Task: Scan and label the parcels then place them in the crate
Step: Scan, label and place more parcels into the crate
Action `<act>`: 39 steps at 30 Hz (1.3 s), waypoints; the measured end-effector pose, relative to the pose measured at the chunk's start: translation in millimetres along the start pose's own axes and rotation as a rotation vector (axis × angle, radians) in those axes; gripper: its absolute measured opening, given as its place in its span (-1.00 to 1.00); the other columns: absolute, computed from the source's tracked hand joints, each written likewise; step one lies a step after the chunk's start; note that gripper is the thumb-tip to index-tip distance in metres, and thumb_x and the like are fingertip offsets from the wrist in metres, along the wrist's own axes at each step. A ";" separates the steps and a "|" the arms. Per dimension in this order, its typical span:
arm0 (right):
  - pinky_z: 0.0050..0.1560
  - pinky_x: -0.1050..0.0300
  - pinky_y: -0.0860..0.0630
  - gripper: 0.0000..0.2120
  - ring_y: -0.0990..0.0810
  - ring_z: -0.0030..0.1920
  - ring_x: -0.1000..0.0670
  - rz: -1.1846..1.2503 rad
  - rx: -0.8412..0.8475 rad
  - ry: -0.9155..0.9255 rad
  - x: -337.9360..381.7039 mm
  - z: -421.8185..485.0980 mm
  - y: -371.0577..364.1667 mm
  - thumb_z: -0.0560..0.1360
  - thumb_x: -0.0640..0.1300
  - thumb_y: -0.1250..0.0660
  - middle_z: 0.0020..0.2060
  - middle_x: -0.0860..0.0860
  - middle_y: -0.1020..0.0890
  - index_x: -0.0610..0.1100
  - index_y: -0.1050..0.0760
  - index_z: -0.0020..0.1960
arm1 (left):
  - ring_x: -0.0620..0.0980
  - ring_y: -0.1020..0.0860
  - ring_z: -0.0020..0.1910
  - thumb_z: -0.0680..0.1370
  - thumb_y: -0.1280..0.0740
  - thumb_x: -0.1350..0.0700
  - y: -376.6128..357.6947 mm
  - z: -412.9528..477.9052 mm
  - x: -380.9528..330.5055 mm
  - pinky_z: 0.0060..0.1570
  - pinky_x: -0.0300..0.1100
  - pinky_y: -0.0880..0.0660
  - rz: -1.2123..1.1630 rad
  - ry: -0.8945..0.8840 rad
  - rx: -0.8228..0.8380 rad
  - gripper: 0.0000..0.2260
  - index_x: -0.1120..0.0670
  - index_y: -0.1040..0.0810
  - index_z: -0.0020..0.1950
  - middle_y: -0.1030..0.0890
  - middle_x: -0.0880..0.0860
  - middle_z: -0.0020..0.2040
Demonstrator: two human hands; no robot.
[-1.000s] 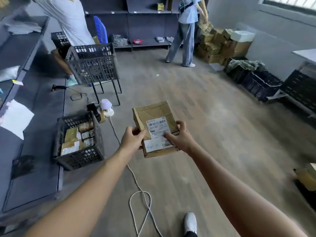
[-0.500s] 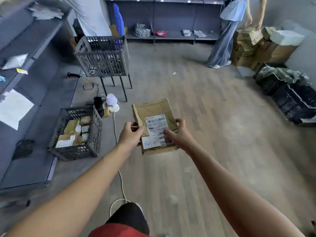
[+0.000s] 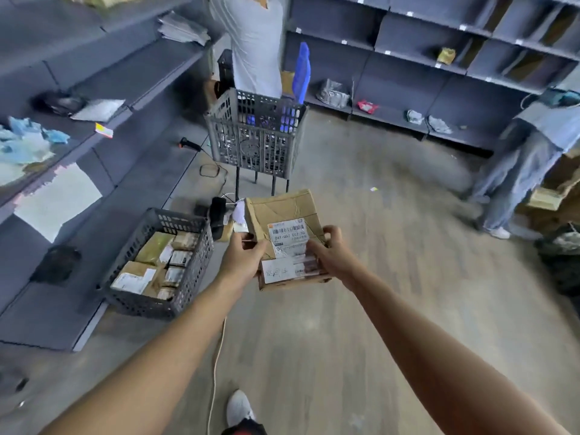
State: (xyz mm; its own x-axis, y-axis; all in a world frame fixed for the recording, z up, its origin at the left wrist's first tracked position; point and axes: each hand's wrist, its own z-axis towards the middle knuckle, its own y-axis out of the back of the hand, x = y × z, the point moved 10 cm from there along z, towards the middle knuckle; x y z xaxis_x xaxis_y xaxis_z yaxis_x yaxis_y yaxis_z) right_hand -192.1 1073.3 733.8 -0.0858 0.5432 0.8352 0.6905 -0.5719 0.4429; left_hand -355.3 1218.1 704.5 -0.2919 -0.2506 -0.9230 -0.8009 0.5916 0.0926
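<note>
Right, room first: grey wood-look floor (image 3: 361, 309), dark grey shelving (image 3: 439, 58) along the back wall w/ a few small packets on it, more shelves on the left w/ papers and blue bags. White cord (image 3: 216, 356) trails across the floor. Two other people stand at the back, one in a white tee (image 3: 254, 42), one in jeans (image 3: 518, 171) next to stacked cardboard boxes (image 3: 552, 189).

Containers: dark plastic crate (image 3: 175, 216) sits low at the left by the bottom shelf edge, approx half full of brown parcels (image 3: 150, 271), white labels up. Tall mesh basket (image 3: 254, 142) on thin legs stands further back; contents too blurred to tell.

Parcel (image 3: 282, 211), flat brown cardboard, is held mid-air in front of the body, right of the crate and apart from it. It has a barcode label (image 3: 287, 235) and a 2nd white label (image 3: 279, 271) below. Left hand (image 3: 241, 259) grips its left edge, thumb on top; right hand (image 3: 332, 252) grips the right edge, fingers curled round, thumb on the label.
</note>
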 end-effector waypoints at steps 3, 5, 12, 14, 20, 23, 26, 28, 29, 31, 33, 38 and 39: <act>-0.20 -0.20 -0.65 -0.67 -0.65 -0.18 -0.09 -0.042 0.054 0.043 33.2 49.9 -23.7 0.57 -0.04 -0.32 -0.07 -0.03 -0.59 -0.06 -0.27 0.25 | -0.01 -0.60 -0.03 0.50 -0.39 0.04 22.9 36.2 -20.8 -0.04 -0.08 -0.56 -0.015 -0.017 -0.088 -0.75 0.00 -0.42 0.12 -0.61 -0.04 0.00; -0.20 -0.06 -0.64 -0.68 -0.62 -0.22 -0.01 -0.057 0.091 0.080 50.1 77.7 -40.1 0.59 -0.04 -0.31 -0.02 -0.06 -0.60 -0.09 -0.27 0.25 | -0.02 -0.57 -0.05 0.54 -0.37 0.09 37.9 58.3 -26.3 -0.14 -0.17 -0.50 -0.005 -0.020 -0.149 -0.78 0.04 -0.41 0.13 -0.58 -0.03 -0.04; -0.13 0.10 -0.57 -0.68 -0.62 -0.08 -0.05 -0.147 0.279 0.170 93.9 172.7 -102.8 0.61 -0.02 -0.29 0.06 -0.10 -0.61 -0.11 -0.29 0.26 | 0.04 -0.62 0.01 0.56 -0.36 0.03 84.9 124.7 -29.1 -0.02 0.07 -0.61 -0.050 0.048 -0.287 -0.75 0.01 -0.41 0.19 -0.60 -0.01 0.07; -0.13 0.15 -0.55 -0.68 -0.61 -0.11 0.00 -0.186 0.349 0.208 108.3 201.2 -122.6 0.60 0.00 -0.30 0.00 -0.03 -0.61 -0.10 -0.29 0.25 | 0.04 -0.61 0.02 0.56 -0.34 0.02 96.3 145.1 -29.5 -0.02 0.08 -0.61 -0.062 0.064 -0.336 -0.78 -0.02 -0.40 0.17 -0.59 -0.03 0.08; -0.03 0.00 -0.63 -0.68 -0.65 -0.10 0.00 -0.209 0.552 0.275 159.9 298.1 -181.4 0.58 0.03 -0.31 -0.10 0.07 -0.64 -0.04 -0.27 0.21 | 0.01 -0.62 0.00 0.57 -0.31 -0.03 129.2 211.2 -59.4 0.01 0.12 -0.60 0.001 0.101 -0.481 -0.74 -0.11 -0.31 0.19 -0.55 -0.12 0.05; -0.19 0.24 -0.59 -0.69 -0.59 -0.22 0.14 -0.215 0.686 0.302 190.9 331.6 -209.7 0.62 -0.07 -0.29 -0.13 0.07 -0.61 -0.14 -0.25 0.25 | 0.02 -0.62 0.00 0.59 -0.29 -0.02 147.5 234.9 -73.5 0.01 0.11 -0.60 -0.011 0.137 -0.602 -0.74 -0.08 -0.32 0.24 -0.55 -0.09 0.05; 0.06 -0.06 -0.62 -0.64 -0.62 -0.06 0.01 -0.259 0.822 0.347 216.2 350.0 -244.1 0.60 -0.07 -0.30 -0.01 0.02 -0.58 -0.15 -0.24 0.29 | 0.04 -0.60 0.03 0.60 -0.29 0.02 166.8 245.2 -77.3 -0.03 0.13 -0.61 -0.059 0.176 -0.724 -0.74 -0.03 -0.33 0.26 -0.52 -0.06 0.08; 0.19 -0.08 -0.56 -0.63 -0.60 0.08 -0.02 -0.280 0.895 0.364 228.9 357.7 -270.0 0.59 -0.06 -0.30 0.06 0.03 -0.58 -0.12 -0.25 0.30 | 0.05 -0.59 0.06 0.60 -0.28 0.03 182.0 248.5 -73.6 0.04 0.14 -0.59 -0.066 0.196 -0.798 -0.76 -0.04 -0.34 0.24 -0.53 -0.04 0.10; 0.21 -0.03 -0.53 -0.64 -0.58 0.11 -0.02 -0.303 0.923 0.371 233.4 359.6 -283.7 0.60 -0.05 -0.29 0.09 0.04 -0.58 -0.10 -0.26 0.31 | 0.04 -0.58 0.08 0.60 -0.28 0.04 189.9 249.0 -69.4 0.08 0.14 -0.57 -0.077 0.202 -0.830 -0.78 -0.05 -0.34 0.22 -0.53 -0.05 0.09; 0.16 0.05 -0.48 -0.64 -0.55 0.12 -0.02 -0.373 0.953 0.395 242.2 360.4 -309.4 0.62 0.00 -0.24 0.14 0.03 -0.56 -0.08 -0.26 0.35 | 0.02 -0.57 0.09 0.61 -0.27 0.04 205.7 249.2 -56.8 0.11 0.13 -0.56 -0.106 0.233 -0.890 -0.80 -0.07 -0.34 0.19 -0.53 -0.08 0.07; 0.12 0.09 -0.42 -0.62 -0.51 0.10 0.00 -0.443 0.980 0.419 245.3 360.3 -337.0 0.64 0.03 -0.20 0.15 0.01 -0.54 -0.07 -0.25 0.40 | 0.00 -0.56 0.07 0.61 -0.26 0.06 221.5 252.0 -38.2 0.10 0.07 -0.55 -0.098 0.276 -0.937 -0.80 -0.03 -0.36 0.22 -0.54 -0.07 0.09; 0.24 -0.02 -0.44 -0.64 -0.53 0.20 -0.08 -0.593 1.021 0.435 219.4 379.0 -412.2 0.66 0.07 -0.14 0.26 -0.03 -0.53 -0.01 -0.22 0.39 | 0.02 -0.51 0.02 0.62 -0.23 0.12 247.5 289.0 26.8 0.02 -0.05 -0.46 -0.139 0.346 -0.923 -0.78 0.06 -0.38 0.27 -0.54 0.04 0.13; 0.24 -0.03 -0.45 -0.63 -0.54 0.22 -0.13 -0.638 1.018 0.448 210.0 388.2 -429.2 0.66 0.08 -0.12 0.26 -0.05 -0.54 -0.01 -0.20 0.41 | 0.03 -0.53 0.01 0.63 -0.23 0.10 250.1 302.2 45.6 0.03 -0.03 -0.49 -0.167 0.359 -0.904 -0.80 0.03 -0.37 0.25 -0.54 0.01 0.10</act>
State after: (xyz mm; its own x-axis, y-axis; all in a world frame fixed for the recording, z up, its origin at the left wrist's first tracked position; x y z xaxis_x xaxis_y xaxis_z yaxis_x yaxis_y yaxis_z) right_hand -227.7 1671.5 592.5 -0.6988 0.1792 0.6926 0.6564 0.5455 0.5211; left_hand -410.9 1586.2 572.7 -0.1606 -0.5839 -0.7958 -0.9006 -0.2433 0.3603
